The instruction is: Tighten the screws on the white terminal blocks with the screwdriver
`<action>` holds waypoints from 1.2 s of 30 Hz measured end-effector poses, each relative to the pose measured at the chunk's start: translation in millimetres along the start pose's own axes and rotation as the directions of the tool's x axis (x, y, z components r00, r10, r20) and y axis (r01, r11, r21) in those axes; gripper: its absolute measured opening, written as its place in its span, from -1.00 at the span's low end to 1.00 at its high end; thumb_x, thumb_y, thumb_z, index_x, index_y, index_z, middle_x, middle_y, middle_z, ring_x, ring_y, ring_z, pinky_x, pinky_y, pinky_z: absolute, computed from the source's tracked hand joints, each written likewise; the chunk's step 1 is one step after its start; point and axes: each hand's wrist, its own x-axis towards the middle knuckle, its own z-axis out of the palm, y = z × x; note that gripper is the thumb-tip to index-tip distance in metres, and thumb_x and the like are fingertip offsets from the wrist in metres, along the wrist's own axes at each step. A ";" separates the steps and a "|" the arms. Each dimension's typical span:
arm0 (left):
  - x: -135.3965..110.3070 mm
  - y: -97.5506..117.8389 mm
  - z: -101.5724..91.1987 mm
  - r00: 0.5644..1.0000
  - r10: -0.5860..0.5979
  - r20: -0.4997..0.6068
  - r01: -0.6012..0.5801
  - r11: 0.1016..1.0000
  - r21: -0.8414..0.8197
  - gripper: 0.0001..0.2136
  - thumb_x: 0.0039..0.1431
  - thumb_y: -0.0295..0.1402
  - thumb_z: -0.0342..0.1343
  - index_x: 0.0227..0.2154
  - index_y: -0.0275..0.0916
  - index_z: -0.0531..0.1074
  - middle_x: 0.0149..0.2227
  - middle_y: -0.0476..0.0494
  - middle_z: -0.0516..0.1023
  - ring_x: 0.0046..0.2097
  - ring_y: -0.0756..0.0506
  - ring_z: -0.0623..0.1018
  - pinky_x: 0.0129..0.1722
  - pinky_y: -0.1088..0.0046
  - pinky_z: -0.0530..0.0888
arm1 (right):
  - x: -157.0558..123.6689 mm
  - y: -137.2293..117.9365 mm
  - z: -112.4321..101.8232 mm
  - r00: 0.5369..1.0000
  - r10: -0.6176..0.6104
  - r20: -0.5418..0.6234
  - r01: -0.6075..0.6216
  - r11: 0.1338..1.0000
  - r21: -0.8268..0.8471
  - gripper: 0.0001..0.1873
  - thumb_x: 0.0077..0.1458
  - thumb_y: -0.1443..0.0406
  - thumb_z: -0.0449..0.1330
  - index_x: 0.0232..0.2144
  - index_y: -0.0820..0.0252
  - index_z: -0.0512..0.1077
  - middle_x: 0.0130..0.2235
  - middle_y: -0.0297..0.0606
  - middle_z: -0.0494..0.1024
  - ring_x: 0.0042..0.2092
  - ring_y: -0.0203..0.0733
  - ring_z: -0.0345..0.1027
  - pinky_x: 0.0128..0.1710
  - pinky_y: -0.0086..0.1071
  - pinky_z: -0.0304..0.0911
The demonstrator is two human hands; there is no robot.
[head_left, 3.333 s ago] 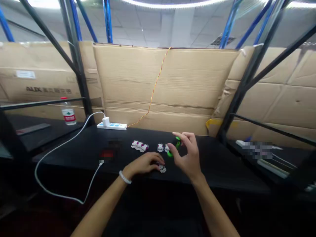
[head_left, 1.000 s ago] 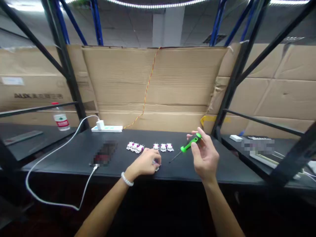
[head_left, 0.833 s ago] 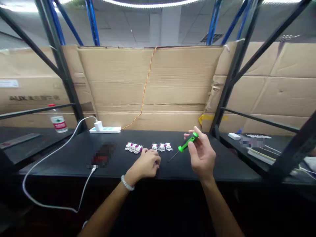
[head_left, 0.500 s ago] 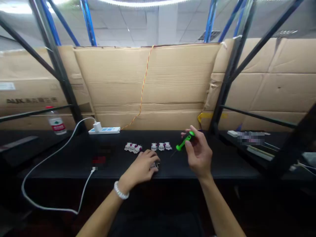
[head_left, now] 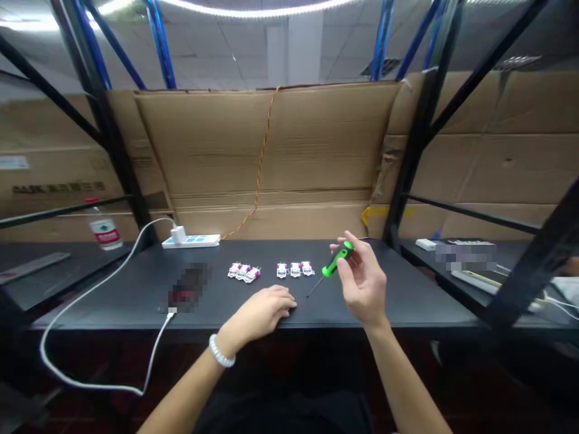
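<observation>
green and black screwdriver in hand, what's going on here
A person's right hand holds a green-and-black screwdriver, its thin shaft slanting down over the flat black table. The left hand, a white beaded bracelet at its wrist, is palm down near the front edge; anything under it is hidden. Beyond the hands sit small white-and-purple parts: three clustered on the left, three in a row on the right.

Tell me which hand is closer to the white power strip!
Left. The left hand is right of the power strip, on the near side; the right hand, holding the screwdriver, is much farther right.
</observation>
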 end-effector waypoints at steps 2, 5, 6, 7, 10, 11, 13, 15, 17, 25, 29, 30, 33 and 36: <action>-2.1 -3.5 -1.0 0.999 0.030 0.014 -0.030 0.999 -0.013 -0.73 0.42 -0.50 0.10 0.03 -0.16 0.63 0.13 -0.18 0.67 0.26 -0.24 0.55 0.36 0.15 0.42 | 0.0 0.7 -0.3 1.000 -0.002 0.009 0.002 1.000 0.002 -0.50 0.38 0.26 0.19 0.33 0.02 0.39 0.15 -0.06 0.49 0.10 0.00 0.58 0.12 -0.07 0.57; -5.7 -11.1 -5.1 0.997 0.069 0.046 -0.067 0.996 -0.050 -0.73 0.43 -0.48 0.12 0.05 -0.13 0.63 0.13 -0.17 0.67 0.29 -0.22 0.53 0.38 0.15 0.41 | 0.2 1.2 -0.5 1.000 -0.011 0.019 0.011 1.000 0.006 -0.50 0.38 0.27 0.19 0.33 0.00 0.39 0.15 -0.07 0.49 0.10 -0.01 0.58 0.12 -0.08 0.57; -6.7 -14.7 -7.0 0.996 0.073 0.052 -0.069 0.996 -0.063 -0.73 0.42 -0.48 0.13 0.05 -0.14 0.63 0.13 -0.18 0.67 0.29 -0.22 0.52 0.37 0.15 0.41 | 0.4 1.2 -0.6 1.000 -0.010 0.020 0.010 1.000 0.007 -0.50 0.38 0.28 0.19 0.32 0.00 0.39 0.15 -0.07 0.50 0.10 -0.01 0.58 0.12 -0.08 0.56; -7.3 -19.0 -9.1 0.995 0.075 0.060 -0.070 0.995 -0.076 -0.74 0.42 -0.47 0.13 0.05 -0.14 0.63 0.13 -0.18 0.67 0.29 -0.22 0.53 0.36 0.16 0.42 | 0.6 1.3 -0.7 1.000 -0.009 0.020 0.008 1.000 0.005 -0.50 0.38 0.27 0.20 0.32 0.01 0.39 0.15 -0.07 0.50 0.09 -0.01 0.58 0.12 -0.08 0.56; -6.5 -36.1 -15.9 0.994 0.087 0.073 -0.078 0.991 -0.110 -0.75 0.42 -0.46 0.14 0.04 -0.16 0.64 0.12 -0.19 0.67 0.27 -0.21 0.54 0.35 0.19 0.42 | 1.0 1.6 -0.9 1.000 -0.006 0.018 0.006 1.000 -0.007 -0.51 0.38 0.26 0.19 0.31 0.04 0.40 0.15 -0.05 0.50 0.08 0.00 0.58 0.12 -0.06 0.56; -5.0 -43.0 -18.3 0.992 0.093 0.079 -0.083 0.990 -0.117 -0.74 0.41 -0.47 0.14 0.04 -0.15 0.64 0.11 -0.19 0.67 0.26 -0.21 0.55 0.35 0.20 0.42 | 1.0 1.8 -0.9 1.000 -0.006 0.018 0.006 1.000 -0.008 -0.51 0.38 0.26 0.19 0.31 0.05 0.40 0.14 -0.05 0.50 0.08 0.00 0.58 0.12 -0.06 0.56; -0.6 -57.9 -23.1 0.992 0.091 0.082 -0.081 0.990 -0.111 -0.74 0.39 -0.49 0.15 0.01 -0.15 0.65 0.10 -0.20 0.68 0.23 -0.20 0.57 0.31 0.20 0.44 | 1.1 1.8 -1.0 1.000 -0.008 0.026 0.009 1.000 -0.003 -0.51 0.38 0.25 0.19 0.31 0.04 0.40 0.14 -0.05 0.50 0.08 -0.01 0.58 0.12 -0.06 0.57; 5.0 -72.8 -27.5 0.991 0.090 0.099 -0.080 0.992 -0.095 -0.76 0.38 -0.48 0.16 -0.01 -0.16 0.66 0.09 -0.21 0.68 0.22 -0.20 0.58 0.30 0.19 0.45 | 1.1 1.4 -1.0 0.999 -0.009 0.036 0.009 1.000 0.001 -0.51 0.38 0.26 0.19 0.32 0.02 0.40 0.14 -0.05 0.50 0.09 0.00 0.58 0.11 -0.07 0.58; 10.5 -86.8 -31.0 0.990 0.087 0.107 -0.076 0.992 -0.099 -0.78 0.38 -0.45 0.17 -0.03 -0.14 0.66 0.10 -0.20 0.68 0.22 -0.19 0.58 0.31 0.20 0.44 | 1.3 0.9 -1.0 0.999 -0.018 0.039 0.018 1.000 0.001 -0.51 0.38 0.26 0.19 0.31 0.03 0.40 0.14 -0.05 0.51 0.09 0.01 0.58 0.10 -0.07 0.58; 29.0 -128.1 -37.0 0.992 0.057 0.109 -0.035 0.980 -0.198 -0.84 0.36 -0.30 0.25 -0.10 -0.16 0.70 0.10 -0.25 0.69 0.22 -0.21 0.59 0.29 0.18 0.44 | 0.3 5.6 -2.6 0.998 -0.011 0.055 0.010 1.000 0.018 -0.50 0.39 0.27 0.19 0.33 0.00 0.38 0.15 -0.07 0.49 0.09 -0.01 0.58 0.12 -0.07 0.56; 39.6 -137.0 -38.7 0.992 0.066 0.111 -0.040 0.973 -0.227 -0.84 0.31 -0.28 0.31 -0.14 -0.17 0.72 0.07 -0.25 0.70 0.17 -0.21 0.62 0.25 0.22 0.47 | 0.0 6.7 -3.4 0.998 -0.004 0.056 0.004 1.000 0.011 -0.51 0.39 0.25 0.19 0.32 0.02 0.39 0.15 -0.06 0.49 0.10 0.01 0.58 0.11 -0.07 0.57; 42.0 -137.8 -38.6 0.992 0.069 0.110 -0.041 0.971 -0.234 -0.85 0.29 -0.29 0.32 -0.14 -0.17 0.72 0.06 -0.25 0.71 0.16 -0.21 0.63 0.24 0.23 0.48 | -0.1 6.6 -3.5 0.998 0.000 0.056 0.000 1.000 0.011 -0.51 0.39 0.25 0.19 0.32 0.02 0.39 0.15 -0.06 0.49 0.10 0.01 0.58 0.11 -0.06 0.57; 47.7 -138.3 -37.5 0.992 0.073 0.107 -0.044 0.966 -0.255 -0.85 0.27 -0.32 0.33 -0.15 -0.19 0.72 0.04 -0.26 0.72 0.17 -0.22 0.63 0.24 0.24 0.49 | 0.0 6.4 -3.9 0.998 0.013 0.068 -0.014 1.000 0.016 -0.51 0.39 0.26 0.19 0.32 0.01 0.38 0.15 -0.06 0.48 0.11 0.01 0.57 0.14 -0.05 0.56; 50.4 -137.4 -35.6 0.992 0.072 0.099 -0.042 0.961 -0.273 -0.86 0.26 -0.32 0.34 -0.17 -0.20 0.73 0.03 -0.27 0.72 0.16 -0.23 0.64 0.24 0.22 0.49 | 0.1 6.2 -4.2 0.997 0.000 0.077 -0.001 1.000 0.014 -0.52 0.39 0.26 0.19 0.31 0.01 0.39 0.15 -0.06 0.48 0.11 0.00 0.57 0.13 -0.06 0.56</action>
